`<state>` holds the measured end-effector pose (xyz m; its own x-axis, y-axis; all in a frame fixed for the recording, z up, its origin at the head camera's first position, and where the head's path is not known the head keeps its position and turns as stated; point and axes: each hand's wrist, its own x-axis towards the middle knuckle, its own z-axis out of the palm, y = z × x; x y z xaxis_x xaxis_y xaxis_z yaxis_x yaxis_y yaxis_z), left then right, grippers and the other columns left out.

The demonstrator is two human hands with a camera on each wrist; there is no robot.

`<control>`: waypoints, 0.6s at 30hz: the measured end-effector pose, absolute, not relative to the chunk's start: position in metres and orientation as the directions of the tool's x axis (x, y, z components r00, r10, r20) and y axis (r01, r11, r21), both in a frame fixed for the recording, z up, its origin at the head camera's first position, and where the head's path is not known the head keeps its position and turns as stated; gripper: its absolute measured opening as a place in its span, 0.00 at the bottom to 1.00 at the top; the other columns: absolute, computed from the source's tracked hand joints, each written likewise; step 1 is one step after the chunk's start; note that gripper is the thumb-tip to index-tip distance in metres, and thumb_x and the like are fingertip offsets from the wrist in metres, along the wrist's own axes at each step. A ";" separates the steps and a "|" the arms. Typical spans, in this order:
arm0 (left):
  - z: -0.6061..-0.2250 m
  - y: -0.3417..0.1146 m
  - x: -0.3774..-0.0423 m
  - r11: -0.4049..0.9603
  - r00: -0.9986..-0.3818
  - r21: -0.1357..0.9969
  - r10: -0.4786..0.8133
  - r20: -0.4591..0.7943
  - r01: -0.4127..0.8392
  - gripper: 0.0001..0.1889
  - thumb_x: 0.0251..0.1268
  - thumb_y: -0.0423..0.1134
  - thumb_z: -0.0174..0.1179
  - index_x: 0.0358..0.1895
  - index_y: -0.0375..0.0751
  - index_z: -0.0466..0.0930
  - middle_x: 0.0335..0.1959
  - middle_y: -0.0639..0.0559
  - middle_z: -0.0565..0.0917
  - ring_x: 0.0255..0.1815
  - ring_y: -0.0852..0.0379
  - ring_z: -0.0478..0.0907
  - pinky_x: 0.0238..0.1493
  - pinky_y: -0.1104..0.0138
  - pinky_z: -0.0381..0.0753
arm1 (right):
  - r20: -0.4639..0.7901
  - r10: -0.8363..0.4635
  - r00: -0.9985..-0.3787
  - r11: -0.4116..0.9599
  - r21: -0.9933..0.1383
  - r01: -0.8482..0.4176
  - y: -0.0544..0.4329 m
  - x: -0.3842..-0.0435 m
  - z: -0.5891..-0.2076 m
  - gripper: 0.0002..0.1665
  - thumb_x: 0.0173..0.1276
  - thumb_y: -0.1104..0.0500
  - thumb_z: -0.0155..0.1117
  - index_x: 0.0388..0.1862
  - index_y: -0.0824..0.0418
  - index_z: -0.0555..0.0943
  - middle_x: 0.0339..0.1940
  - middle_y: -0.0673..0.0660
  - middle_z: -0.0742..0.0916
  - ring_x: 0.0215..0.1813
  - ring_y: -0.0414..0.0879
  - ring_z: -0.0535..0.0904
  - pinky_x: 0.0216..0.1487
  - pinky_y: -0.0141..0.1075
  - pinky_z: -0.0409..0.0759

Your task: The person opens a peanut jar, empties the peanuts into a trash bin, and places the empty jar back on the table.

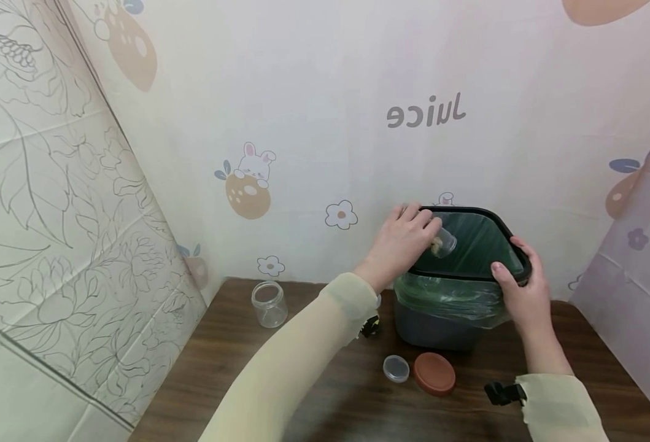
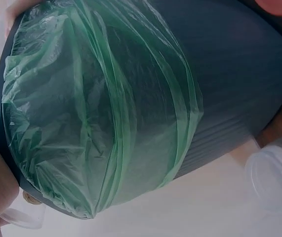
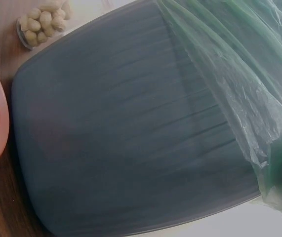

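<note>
In the head view my left hand (image 1: pixel 404 236) grips a small clear plastic cup (image 1: pixel 446 244), tilted over the mouth of a dark trash bin. Something small and brownish (image 1: pixel 436 245) shows inside the cup. The bin (image 1: pixel 437 325) stands on the table, lined with a green plastic bag (image 1: pixel 457 301) that folds down over its outside under a black rim ring (image 1: pixel 468 210). My right hand (image 1: pixel 526 294) holds the bin's near right corner, thumb in front and fingers behind. In the left wrist view the cup (image 2: pixel 22 217) shows beside the rim.
An uncapped clear jar (image 1: pixel 269 305) stands at the table's back left. In front of the bin lie a small clear lid (image 1: pixel 396 368) and an orange-red lid (image 1: pixel 434 372). A clear container of peanuts (image 3: pixel 44 22) sits beside the bin, mostly behind my left forearm in the head view.
</note>
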<state>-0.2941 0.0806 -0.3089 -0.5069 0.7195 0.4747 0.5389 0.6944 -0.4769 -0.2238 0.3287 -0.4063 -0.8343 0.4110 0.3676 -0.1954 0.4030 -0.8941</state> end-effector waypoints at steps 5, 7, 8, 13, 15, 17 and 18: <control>-0.308 0.081 -0.295 0.686 -0.514 -0.492 0.728 0.454 0.536 0.19 0.88 0.44 0.57 0.74 0.57 0.78 0.70 0.59 0.80 0.72 0.54 0.71 0.77 0.58 0.69 | 0.370 0.410 -0.834 0.400 -0.894 -0.200 0.330 -0.225 -0.407 0.41 0.76 0.46 0.64 0.87 0.35 0.66 0.81 0.58 0.73 0.61 0.46 0.70 0.54 0.32 0.66; -0.308 0.082 -0.295 0.681 -0.516 -0.502 0.732 0.444 0.533 0.18 0.88 0.44 0.57 0.74 0.58 0.78 0.70 0.59 0.80 0.72 0.54 0.71 0.77 0.58 0.69 | 0.368 0.407 -0.836 0.400 -0.894 -0.200 0.330 -0.224 -0.407 0.41 0.76 0.46 0.64 0.87 0.35 0.66 0.81 0.59 0.72 0.61 0.46 0.70 0.53 0.32 0.67; -0.308 0.082 -0.295 0.679 -0.515 -0.506 0.734 0.442 0.532 0.18 0.88 0.43 0.57 0.73 0.58 0.78 0.69 0.60 0.80 0.72 0.54 0.71 0.77 0.58 0.70 | 0.368 0.404 -0.837 0.399 -0.895 -0.201 0.330 -0.224 -0.407 0.42 0.76 0.46 0.64 0.87 0.35 0.66 0.81 0.59 0.72 0.61 0.46 0.70 0.53 0.32 0.67; -0.306 0.083 -0.293 0.666 -0.506 -0.526 0.745 0.434 0.529 0.17 0.88 0.42 0.57 0.72 0.57 0.78 0.67 0.60 0.81 0.69 0.55 0.72 0.75 0.59 0.70 | 0.370 0.399 -0.839 0.399 -0.894 -0.205 0.330 -0.223 -0.407 0.42 0.77 0.46 0.64 0.87 0.35 0.65 0.81 0.59 0.72 0.62 0.47 0.70 0.53 0.32 0.67; -0.306 0.083 -0.292 0.659 -0.500 -0.537 0.751 0.432 0.527 0.17 0.88 0.42 0.57 0.72 0.56 0.78 0.66 0.61 0.82 0.69 0.55 0.73 0.75 0.59 0.71 | 0.373 0.400 -0.838 0.401 -0.893 -0.206 0.330 -0.223 -0.407 0.42 0.76 0.46 0.65 0.87 0.35 0.65 0.82 0.59 0.72 0.62 0.48 0.70 0.53 0.32 0.67; -0.304 0.083 -0.291 0.649 -0.490 -0.550 0.760 0.427 0.526 0.17 0.88 0.45 0.57 0.71 0.55 0.78 0.65 0.60 0.82 0.69 0.56 0.73 0.74 0.58 0.71 | 0.372 0.399 -0.838 0.402 -0.892 -0.204 0.330 -0.223 -0.408 0.42 0.76 0.46 0.64 0.87 0.34 0.65 0.82 0.59 0.72 0.63 0.48 0.70 0.54 0.32 0.66; -0.304 0.083 -0.291 0.642 -0.487 -0.559 0.765 0.421 0.525 0.17 0.87 0.47 0.57 0.71 0.55 0.78 0.65 0.60 0.82 0.69 0.56 0.73 0.74 0.58 0.72 | 0.372 0.399 -0.838 0.404 -0.892 -0.203 0.330 -0.223 -0.408 0.42 0.76 0.46 0.65 0.87 0.34 0.65 0.82 0.59 0.72 0.63 0.49 0.70 0.54 0.32 0.66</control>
<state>-0.2910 0.0833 -0.3038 -0.4872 0.7651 0.4209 0.5245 0.6418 -0.5594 -0.2229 0.3299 -0.4076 -0.8382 0.3991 0.3717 -0.2033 0.4038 -0.8920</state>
